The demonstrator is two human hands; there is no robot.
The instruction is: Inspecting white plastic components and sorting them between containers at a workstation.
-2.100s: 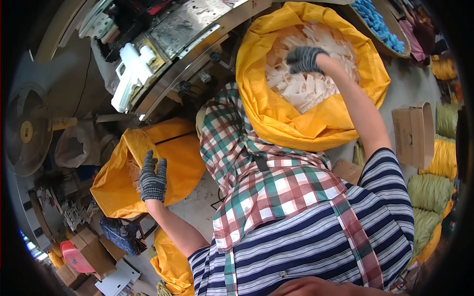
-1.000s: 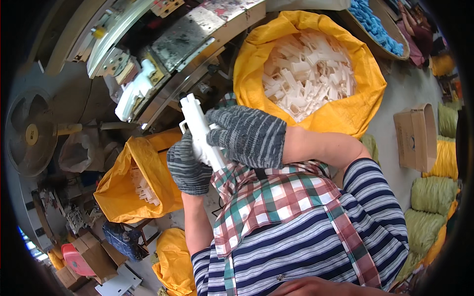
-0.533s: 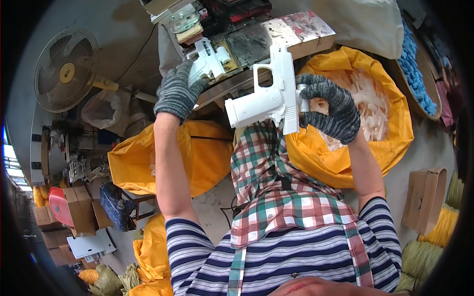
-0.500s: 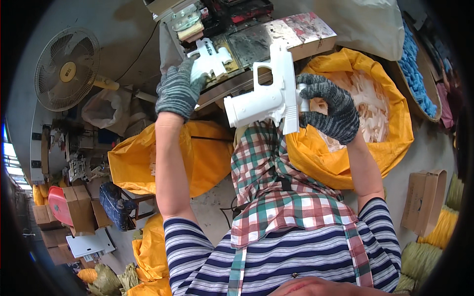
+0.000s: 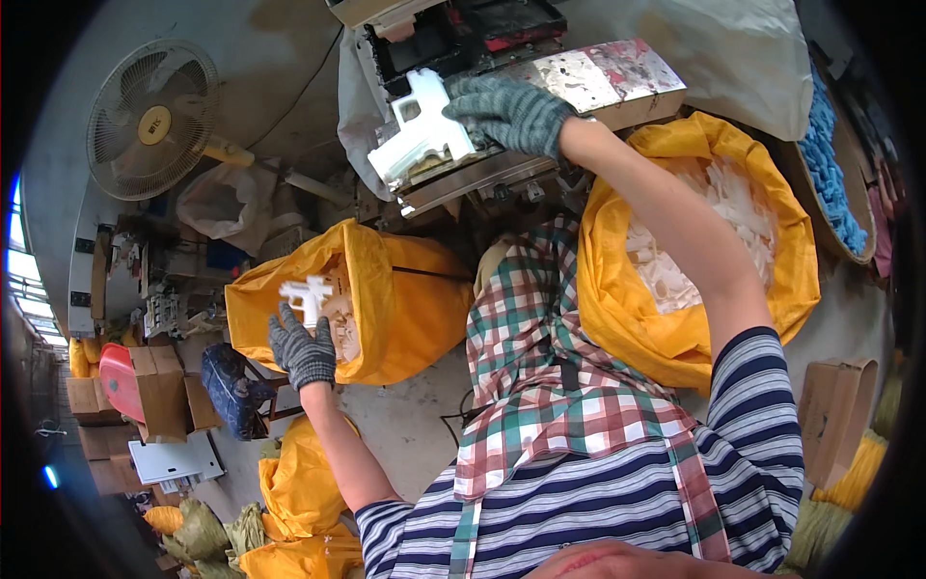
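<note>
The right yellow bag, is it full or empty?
Partly full: the right yellow bag is open, and a heap of white parts lies inside, below its rim.

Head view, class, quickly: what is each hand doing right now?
Left hand: closed on a small white plastic part over the left yellow sack.
Right hand: pressing a large white plastic part onto the machine plate.
</note>
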